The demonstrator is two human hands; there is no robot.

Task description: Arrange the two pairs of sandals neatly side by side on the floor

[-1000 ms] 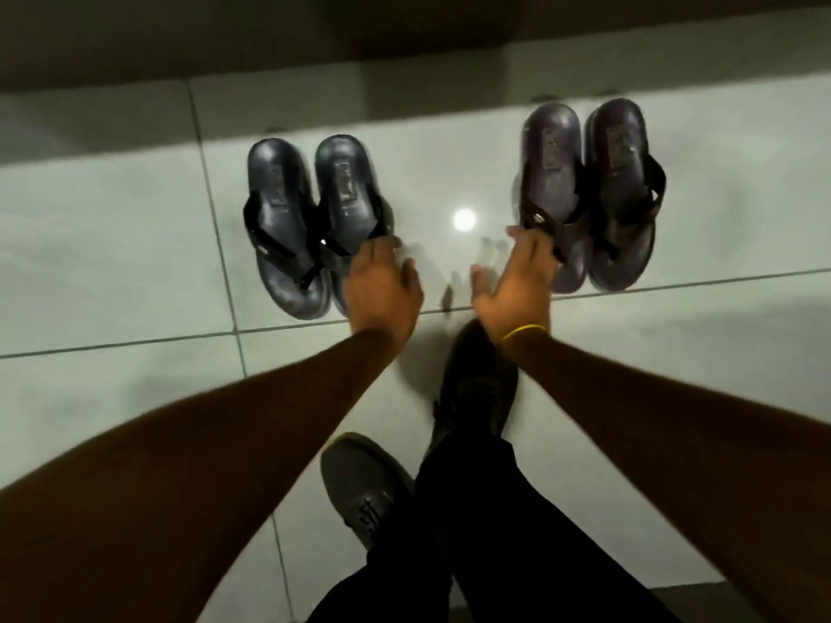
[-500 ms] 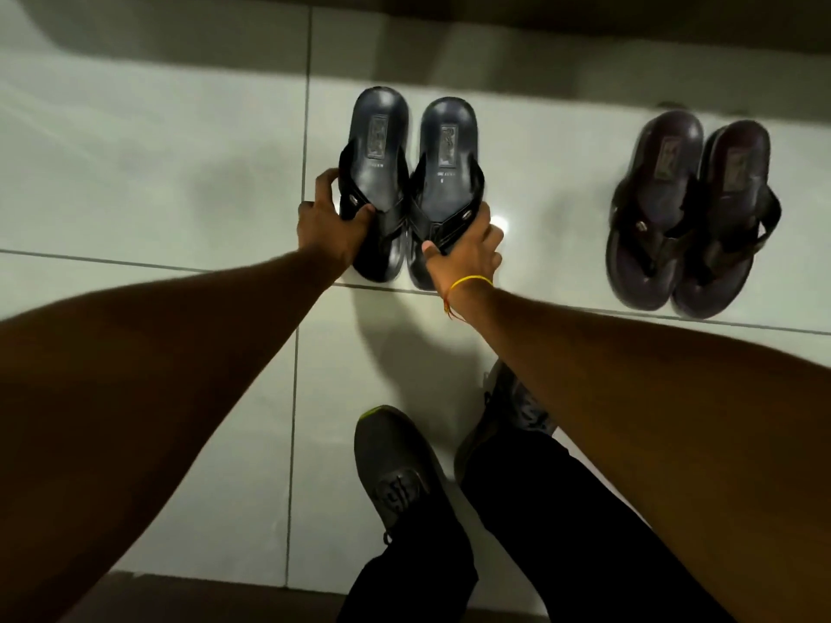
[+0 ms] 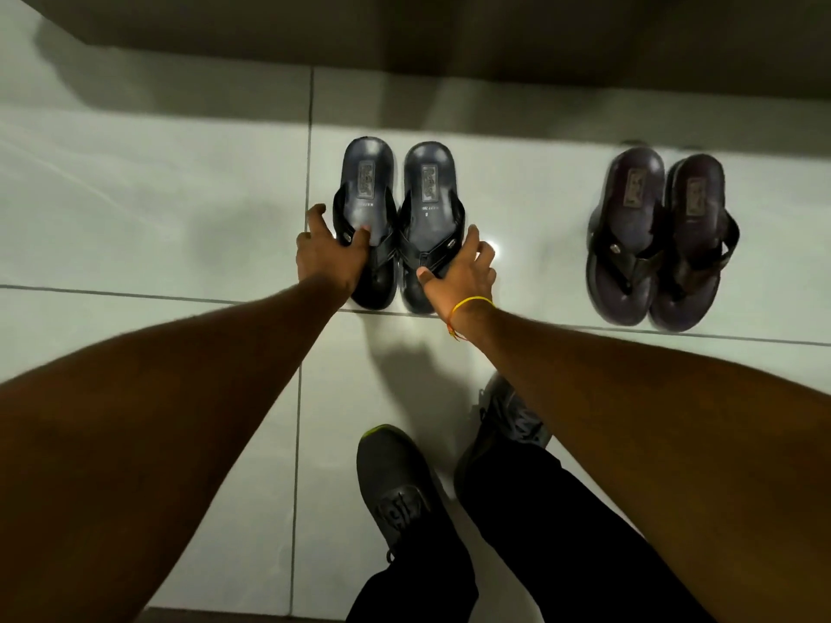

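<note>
The black pair of sandals (image 3: 398, 218) lies side by side on the white tiled floor (image 3: 157, 209), toes toward me. My left hand (image 3: 330, 256) grips the left black sandal (image 3: 366, 195) at its outer edge, thumb over the strap. My right hand (image 3: 461, 274) holds the right black sandal (image 3: 429, 200) from its outer side, thumb on the toe end and fingers spread along the edge. The brown pair of sandals (image 3: 661, 236) lies together to the right, about a sandal's length away, with no hand on it.
A dark wall base (image 3: 449, 33) runs along the far side just behind both pairs. My two feet in grey sneakers (image 3: 395, 478) stand on the tiles below the black pair. Tile joints cross the floor under the sandals' toes.
A second ago my hands were between the pairs, the right one touching the brown pair. Both then closed on the black pair; since then my right fingers have spread apart.
</note>
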